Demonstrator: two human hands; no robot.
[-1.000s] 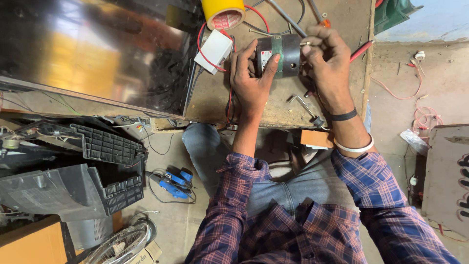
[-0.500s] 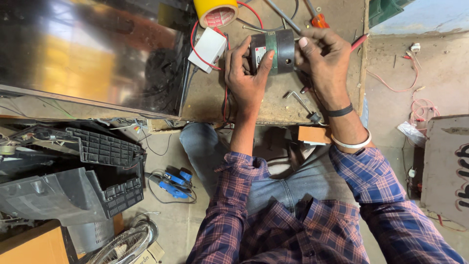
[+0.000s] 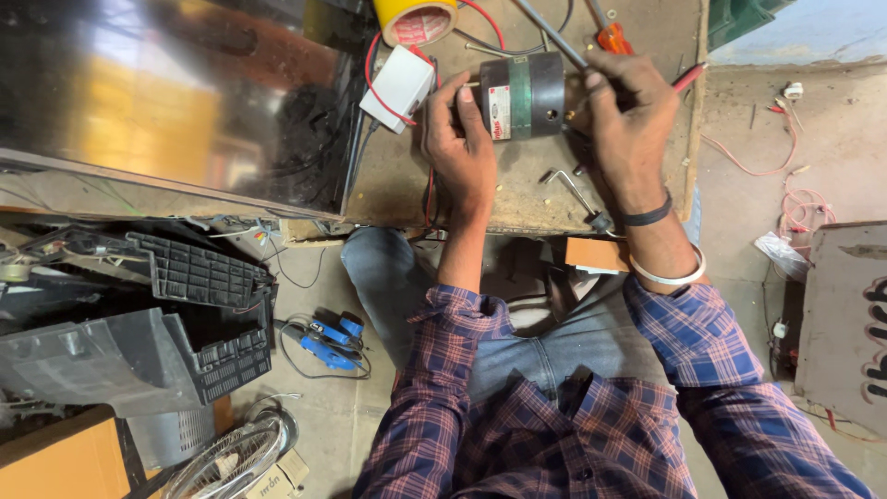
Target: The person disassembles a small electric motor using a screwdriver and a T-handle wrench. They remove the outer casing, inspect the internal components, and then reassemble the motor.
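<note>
Motor (image 3: 523, 95) sits on the board (image 3: 407, 185), betw. your hands. Left hand (image 3: 459, 148) grips its end; right hand (image 3: 628, 115) curled by it, can't tell what's held. Prob. heavy, smooth, rolls: grip round the body.

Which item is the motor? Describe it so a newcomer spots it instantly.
Start at the wooden workboard at top centre. Between the left hand and right hand lies the small electric motor, a dark cylinder on its side. Unlike the white box and yellow tape roll nearby, it has a green band round its middle.
</note>
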